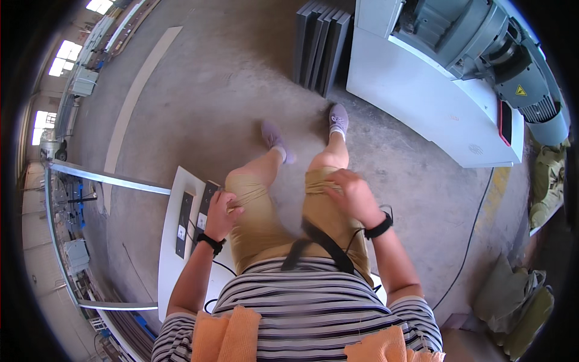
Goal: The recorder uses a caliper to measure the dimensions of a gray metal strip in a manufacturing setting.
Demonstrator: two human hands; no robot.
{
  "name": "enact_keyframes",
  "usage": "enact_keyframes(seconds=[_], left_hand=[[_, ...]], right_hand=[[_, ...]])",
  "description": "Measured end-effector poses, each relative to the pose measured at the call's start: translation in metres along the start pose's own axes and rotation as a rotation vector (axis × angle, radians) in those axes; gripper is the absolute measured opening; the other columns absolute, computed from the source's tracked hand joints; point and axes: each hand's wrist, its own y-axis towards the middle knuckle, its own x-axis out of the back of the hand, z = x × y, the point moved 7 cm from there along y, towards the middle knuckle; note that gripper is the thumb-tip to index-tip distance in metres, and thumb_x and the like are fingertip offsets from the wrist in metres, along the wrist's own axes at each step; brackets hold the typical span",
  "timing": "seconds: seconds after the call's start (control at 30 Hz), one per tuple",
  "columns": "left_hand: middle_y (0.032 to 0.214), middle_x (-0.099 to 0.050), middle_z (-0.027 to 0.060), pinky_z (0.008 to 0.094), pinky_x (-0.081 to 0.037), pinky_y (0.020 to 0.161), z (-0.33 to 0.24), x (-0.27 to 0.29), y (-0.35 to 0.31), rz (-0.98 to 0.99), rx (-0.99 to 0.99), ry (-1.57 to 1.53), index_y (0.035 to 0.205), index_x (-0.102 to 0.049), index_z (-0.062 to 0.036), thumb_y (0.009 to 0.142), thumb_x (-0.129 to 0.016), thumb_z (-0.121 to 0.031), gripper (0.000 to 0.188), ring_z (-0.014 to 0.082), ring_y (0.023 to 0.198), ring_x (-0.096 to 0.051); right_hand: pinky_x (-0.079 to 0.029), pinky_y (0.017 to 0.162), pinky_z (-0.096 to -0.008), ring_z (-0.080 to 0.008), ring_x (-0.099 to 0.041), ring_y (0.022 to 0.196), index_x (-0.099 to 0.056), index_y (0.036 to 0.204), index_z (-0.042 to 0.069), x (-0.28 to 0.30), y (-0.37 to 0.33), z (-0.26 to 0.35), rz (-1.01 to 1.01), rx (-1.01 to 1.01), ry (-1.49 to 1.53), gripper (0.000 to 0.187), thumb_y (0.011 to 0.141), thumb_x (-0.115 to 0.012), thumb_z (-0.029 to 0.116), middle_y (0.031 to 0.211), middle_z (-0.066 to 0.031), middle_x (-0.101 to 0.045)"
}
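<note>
I am seated, wearing tan shorts whose legs are creased and bunched near both knees. My left hand is closed at the outer side of the left leg, its curled fingers pinching the fabric where folds run out from it. Over the right thigh, just above the knee, my right hand grips the bunched cloth, its fingertips partly hidden. Both wrists carry black bands. A black strap, blurred, lies across my lap.
Beside my left hand is a white board with dark power strips. Grey panels stand ahead, next to a white machine base with a grey motor. A red-edged phone lies there. A black cable crosses the floor; sacks sit right.
</note>
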Motion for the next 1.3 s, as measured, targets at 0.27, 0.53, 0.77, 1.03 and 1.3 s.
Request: enact_keyframes(seconds=[0.27,0.53,0.77,1.03,1.3], left_hand=[[0.104,-0.064,0.0149,0.0372,-0.051,0.081,0.042,-0.031,-0.014,-0.154,-0.003,-0.178,0.106,-0.061,-0.0043,0.090,-0.057,-0.010,0.017,0.0332,0.094,-0.062],[0.091,-0.063,0.0176,0.0417,-0.049,0.074,0.059,-0.028,0.021,-0.263,0.039,-0.145,0.093,-0.059,-0.0049,0.091,-0.054,-0.012,0.009,0.0391,0.087,-0.061],[0.099,-0.064,0.0130,0.0373,-0.049,0.078,0.076,-0.049,-0.003,-0.118,0.204,-0.362,0.102,-0.058,-0.0052,0.092,-0.060,-0.013,0.013,0.0289,0.091,-0.063],[0.102,-0.059,0.0020,0.0274,-0.045,0.087,0.086,-0.067,-0.105,0.014,0.435,-0.840,0.112,-0.057,-0.0036,0.092,-0.066,-0.014,0.024,0.0140,0.097,-0.057],[0.088,-0.052,-0.0020,0.0232,-0.041,0.081,0.081,-0.040,-0.117,-0.191,0.299,-0.844,0.097,-0.054,-0.0055,0.098,-0.053,-0.013,0.008,0.0085,0.086,-0.049]], right_hand=[[-0.051,0.068,-0.0461,-0.0339,-0.065,0.078,-0.060,0.090,0.006,-0.174,0.047,0.042,0.349,0.205,-0.221,0.011,0.086,-0.054,0.014,0.081,-0.0116,-0.064],[-0.051,0.070,-0.0495,-0.0395,-0.064,0.081,-0.063,0.093,0.004,-0.208,0.059,0.016,0.314,0.143,-0.018,0.015,0.083,-0.053,0.006,0.085,-0.0202,-0.066],[-0.048,0.079,-0.0487,-0.0418,-0.060,0.090,-0.061,0.097,0.004,-0.183,0.051,0.041,0.261,-0.025,0.166,0.014,0.084,-0.058,0.010,0.095,-0.0206,-0.063],[-0.047,0.081,-0.0451,-0.0403,-0.057,0.092,-0.060,0.088,0.001,-0.192,0.021,0.052,0.533,0.072,0.222,0.012,0.079,-0.062,0.009,0.091,-0.0204,-0.060],[-0.046,0.076,-0.0500,-0.0463,-0.057,0.086,-0.057,0.086,-0.002,-0.172,0.016,0.078,0.467,0.013,0.264,0.010,0.081,-0.053,0.006,0.087,-0.0262,-0.060]])
